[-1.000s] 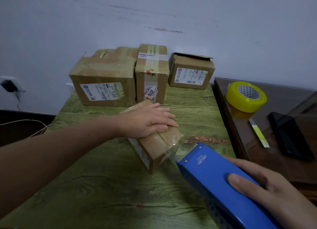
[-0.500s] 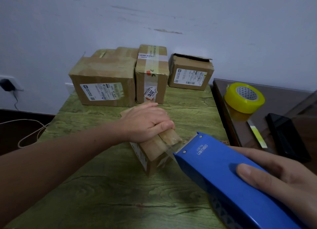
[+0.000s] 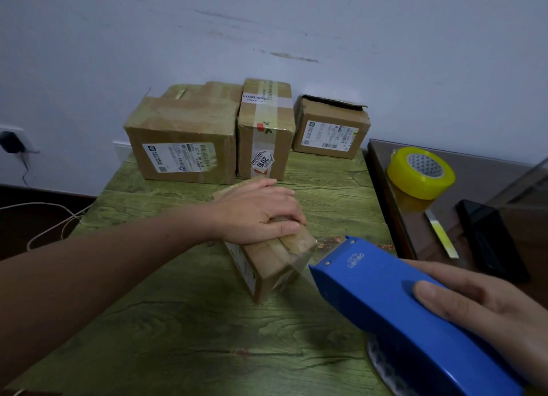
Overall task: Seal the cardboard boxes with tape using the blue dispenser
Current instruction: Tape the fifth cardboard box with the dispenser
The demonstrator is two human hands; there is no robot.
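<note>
While left hand [image 3: 255,214] clamps the small box [image 3: 268,262] from above, fingers curled down over its top, right hand [image 3: 486,309] grasps the blue dispenser [image 3: 394,315], thumb flat on its upper face, fingers wrapped round the far side. Small box sits mid-table on the green wood-grain table [image 3: 178,321], turned at an angle, one corner toward the camera, white label on its left face. Dispenser nose points up-left at the box, just beside its near right corner, not touching. Clear tape [image 3: 301,260] runs off the box top and down that corner toward the toothed edge; looks like it's attached at the dispenser end, but the film is too transparent to be sure.

Back row against the wall: large box [image 3: 181,146] on the left with a shipping label, tall taped box [image 3: 265,131] touching it in the middle, open-flap box [image 3: 330,128] a little apart on the right. Dark side table [image 3: 394,194] butts against the right edge, with a yellow tape roll [image 3: 421,173] on it and a black phone [image 3: 489,238] nearer the camera. Charger [image 3: 12,142] plugged into the wall at far left.
</note>
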